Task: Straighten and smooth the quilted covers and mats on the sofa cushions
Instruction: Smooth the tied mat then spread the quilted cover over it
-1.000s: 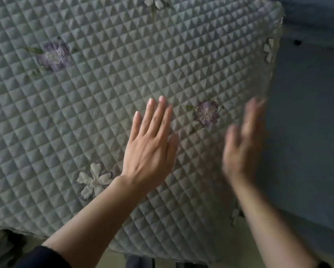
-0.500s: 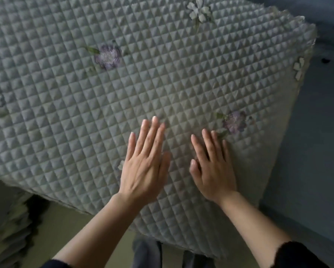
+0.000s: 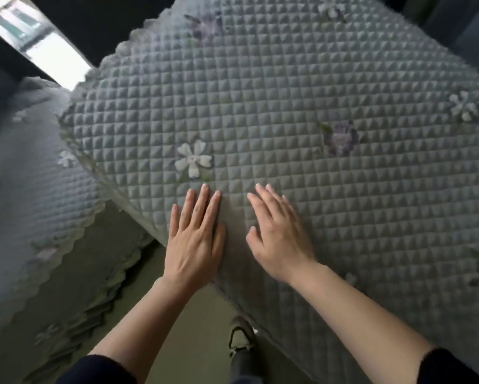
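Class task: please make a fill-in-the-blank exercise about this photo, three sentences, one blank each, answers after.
1. The left hand and the right hand both lie palm-____ on the grey quilted cover.
2. The embroidered flower just beyond the left hand's fingertips is coloured ____.
3. The purple embroidered flower lies nearer the ____ hand.
Missing words: down; white; right.

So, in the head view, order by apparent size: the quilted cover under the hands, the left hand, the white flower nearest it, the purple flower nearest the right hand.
1. quilted cover, by far the largest.
2. left hand.
3. white flower and purple flower: about equal, not ranked.
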A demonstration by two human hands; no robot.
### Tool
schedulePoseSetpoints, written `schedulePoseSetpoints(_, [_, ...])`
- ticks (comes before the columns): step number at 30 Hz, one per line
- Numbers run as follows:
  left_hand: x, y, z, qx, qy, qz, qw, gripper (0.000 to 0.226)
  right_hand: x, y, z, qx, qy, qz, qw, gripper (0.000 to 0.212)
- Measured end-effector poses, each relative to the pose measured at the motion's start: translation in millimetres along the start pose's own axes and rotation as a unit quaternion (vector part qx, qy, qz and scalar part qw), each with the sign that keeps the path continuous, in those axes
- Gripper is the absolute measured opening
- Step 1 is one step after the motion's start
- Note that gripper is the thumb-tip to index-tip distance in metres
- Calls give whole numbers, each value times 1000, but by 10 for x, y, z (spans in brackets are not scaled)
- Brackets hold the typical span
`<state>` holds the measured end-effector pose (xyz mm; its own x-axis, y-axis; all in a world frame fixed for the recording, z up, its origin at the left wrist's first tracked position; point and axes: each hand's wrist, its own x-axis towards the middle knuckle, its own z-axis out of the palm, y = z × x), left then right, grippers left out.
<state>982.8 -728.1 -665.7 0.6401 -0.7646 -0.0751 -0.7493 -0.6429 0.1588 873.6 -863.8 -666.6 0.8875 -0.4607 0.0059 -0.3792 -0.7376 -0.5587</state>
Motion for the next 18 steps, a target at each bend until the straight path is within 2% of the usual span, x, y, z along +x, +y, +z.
schedulePoseSetpoints(4, [342, -710, -352, -18, 36, -62, 997, 61, 761, -665, 108, 18, -56, -49, 997, 58])
schedulePoseSetpoints(5, [441, -884, -431, -36, 44, -88, 995, 61, 992, -855, 92, 36, -49, -61, 996, 57])
schedulePoseSetpoints(7, [632, -1137, -578, -92, 65, -150, 982, 63, 1453, -1220, -50, 76, 35, -83, 993, 55])
schedulePoseSetpoints(9, [838, -1386, -801, -173, 122, -217, 953, 64, 1865, -1579, -183, 131, 171, -101, 971, 53])
schedulePoseSetpoints(10, [931, -1444, -939, -202, 161, -229, 939, 64, 1969, -1617, -172, 156, 215, -111, 958, 52])
schedulePoseSetpoints(11, [1026, -1505, -1091, -213, 209, -220, 929, 62, 2017, -1590, -73, 157, 218, -135, 954, 53])
schedulePoseSetpoints(13, [1204, -1578, -1441, -199, 319, -157, 913, 60, 1933, -1366, 295, 26, 110, -213, 971, 58])
schedulePoseSetpoints(15, [1405, -1631, -1694, -184, 404, -82, 892, 57, 1794, -1092, 642, -115, -17, -244, 963, 61])
schedulePoseSetpoints(17, [1629, -1745, -1623, -164, 411, -47, 896, 54, 1796, -1076, 649, -99, -84, -202, 971, 61])
schedulePoseSetpoints(18, [1697, -1821, -1476, -153, 363, -52, 918, 55, 1853, -1202, 529, -41, -78, -187, 978, 59])
